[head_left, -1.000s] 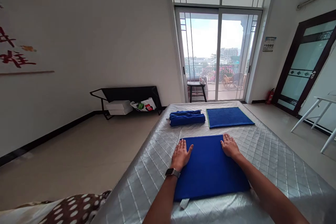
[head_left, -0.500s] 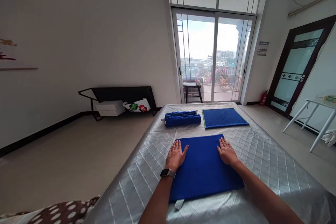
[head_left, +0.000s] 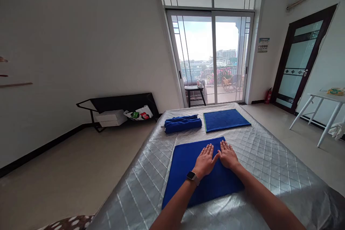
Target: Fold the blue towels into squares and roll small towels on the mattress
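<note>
no writing can be read anywhere. a notice on the wall right of the glass balcony door carries rows of small print and symbols, too small to make out. a bag under the black rack shows red and green print, also unreadable.

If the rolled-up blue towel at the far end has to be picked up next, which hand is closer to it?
Probably the left hand. Both hands lie flat side by side on the near blue towel, but the rolled towel sits far left, while the right hand faces the flat folded towel.
</note>
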`<state>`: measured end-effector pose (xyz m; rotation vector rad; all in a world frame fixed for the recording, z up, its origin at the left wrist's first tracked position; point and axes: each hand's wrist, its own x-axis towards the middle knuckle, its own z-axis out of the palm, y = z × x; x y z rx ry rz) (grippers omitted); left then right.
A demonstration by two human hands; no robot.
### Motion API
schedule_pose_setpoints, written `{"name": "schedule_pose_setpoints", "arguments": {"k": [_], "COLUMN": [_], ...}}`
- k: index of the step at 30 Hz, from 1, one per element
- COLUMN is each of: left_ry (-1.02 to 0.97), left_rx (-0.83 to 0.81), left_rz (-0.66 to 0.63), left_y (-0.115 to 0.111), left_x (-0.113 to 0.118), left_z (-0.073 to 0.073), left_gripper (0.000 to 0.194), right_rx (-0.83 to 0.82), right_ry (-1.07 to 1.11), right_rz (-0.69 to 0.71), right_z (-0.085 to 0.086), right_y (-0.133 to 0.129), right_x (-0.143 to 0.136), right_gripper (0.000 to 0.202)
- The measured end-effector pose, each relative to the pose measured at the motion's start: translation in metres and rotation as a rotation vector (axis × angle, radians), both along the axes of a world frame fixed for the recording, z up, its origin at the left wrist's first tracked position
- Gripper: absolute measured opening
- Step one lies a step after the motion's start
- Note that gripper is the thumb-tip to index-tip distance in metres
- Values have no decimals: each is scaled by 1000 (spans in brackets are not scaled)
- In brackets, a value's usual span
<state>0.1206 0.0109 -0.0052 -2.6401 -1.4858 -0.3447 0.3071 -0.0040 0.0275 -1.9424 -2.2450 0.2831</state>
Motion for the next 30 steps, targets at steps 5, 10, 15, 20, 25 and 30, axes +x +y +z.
{"name": "schedule_pose_setpoints", "arguments": {"k": [5,10,15,20,25,30], "left_ry": [-4,-7,-18,20,24,22], "left_rx": [-16,-56,-139,-113,-123,-129], "left_rz": [-23,85,399,479,517,507], "left_y": [7,-2,-21,-31,-34,-35], "left_x": [20,-17,-82,-112,-106,-105], "left_z": [-4,-4,-3,-2,2,6], "left_gripper": [36,54,76,78,78,78], "right_rx": [1,-8,-23,-32,-41,-41], "right_ry": [-9,14,13,1,-8,-11], "right_rz": [16,-1,4,-5,-5,-10], "right_z": [-1,5,11,15,19,18], "right_y": [0,-3,-6,-8,-10,-9], "right_x": [1,-1,-1,-2,-2,-1], "right_gripper": [63,65,65,66,66,67]}}
